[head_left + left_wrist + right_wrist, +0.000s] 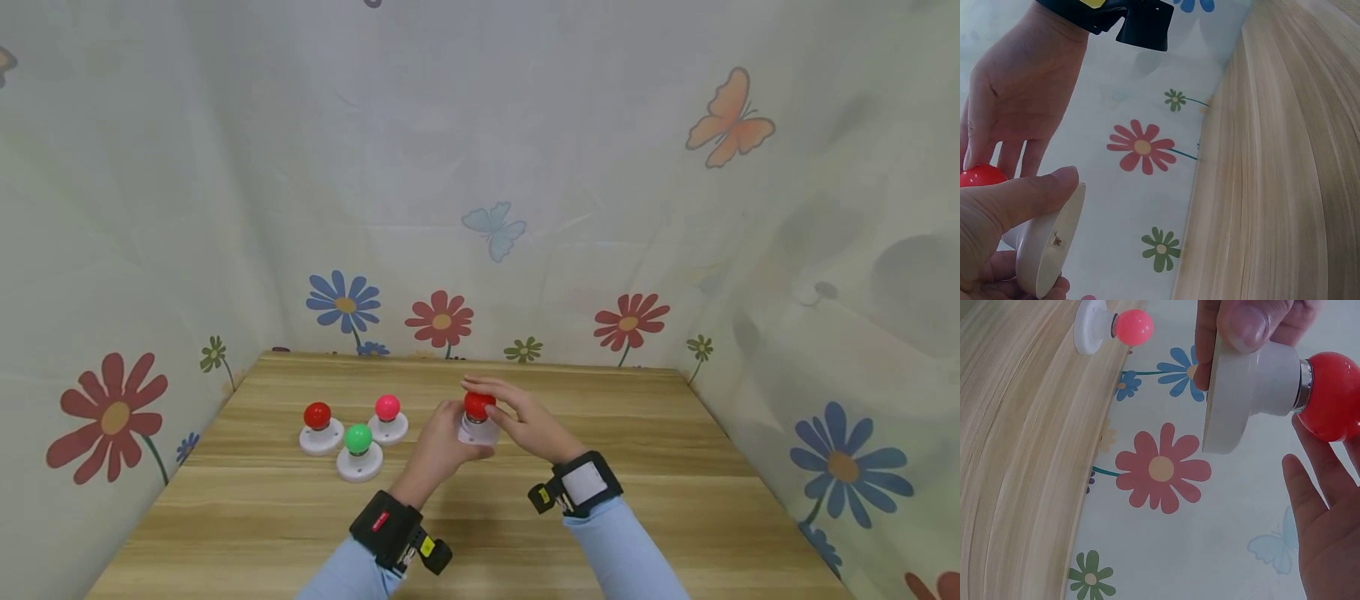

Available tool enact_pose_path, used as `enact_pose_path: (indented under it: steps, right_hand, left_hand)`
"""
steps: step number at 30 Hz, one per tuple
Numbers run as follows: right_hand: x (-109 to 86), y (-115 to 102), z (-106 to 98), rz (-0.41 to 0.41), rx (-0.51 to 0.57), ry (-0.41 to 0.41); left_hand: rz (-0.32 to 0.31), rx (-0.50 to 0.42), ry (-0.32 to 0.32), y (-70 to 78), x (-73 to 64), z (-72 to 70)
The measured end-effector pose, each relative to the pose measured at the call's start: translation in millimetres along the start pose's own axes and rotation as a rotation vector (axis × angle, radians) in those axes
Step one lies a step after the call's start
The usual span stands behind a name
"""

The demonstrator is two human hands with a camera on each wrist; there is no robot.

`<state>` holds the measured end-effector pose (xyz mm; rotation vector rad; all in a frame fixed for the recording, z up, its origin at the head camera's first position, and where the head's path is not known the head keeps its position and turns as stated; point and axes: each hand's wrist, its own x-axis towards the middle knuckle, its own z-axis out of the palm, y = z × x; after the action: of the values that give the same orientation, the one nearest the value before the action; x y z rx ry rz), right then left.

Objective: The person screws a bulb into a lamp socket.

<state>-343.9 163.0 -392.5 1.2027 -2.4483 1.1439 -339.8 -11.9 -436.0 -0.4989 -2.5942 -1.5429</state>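
Observation:
Above the table, my left hand [441,448] grips a white lamp holder [1234,403] by its round base, thumb on one side and fingers on the other. A red light bulb [1334,394] sits in the holder, its metal collar showing at the socket mouth. My right hand [538,427] has thumb and fingers around this bulb, with some fingers fairly straight and spread behind it. In the left wrist view, the underside of the base [1057,244] faces the table, and the left thumb lies across its edge.
On the wooden table [600,533], left of the hands, stand three white holders with bulbs: a red bulb [317,415], a green bulb [358,438] and a pink bulb [387,407]. A flower-printed cloth [570,250] hangs behind and at both sides.

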Motion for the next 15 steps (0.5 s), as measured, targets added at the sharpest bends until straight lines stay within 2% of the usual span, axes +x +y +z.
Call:
enact_pose_path:
  steps: [4, 9, 15]
  right_hand:
    - [1.1, 0.6, 1.1, 0.031, -0.065, 0.049]
    - [1.7, 1.4, 5.9, 0.116, -0.196, 0.138]
    - [3.4, 2.1, 11.5, 0.144, -0.278, 0.184]
  left_hand:
    - [0.002, 0.006, -0.001, -1.0, -0.3, 1.3]
    - [0.003, 0.007, -0.014, -4.6, -0.3, 5.1]
    - [0.015, -0.025, -0.016, -6.8, -0.6, 6.1]
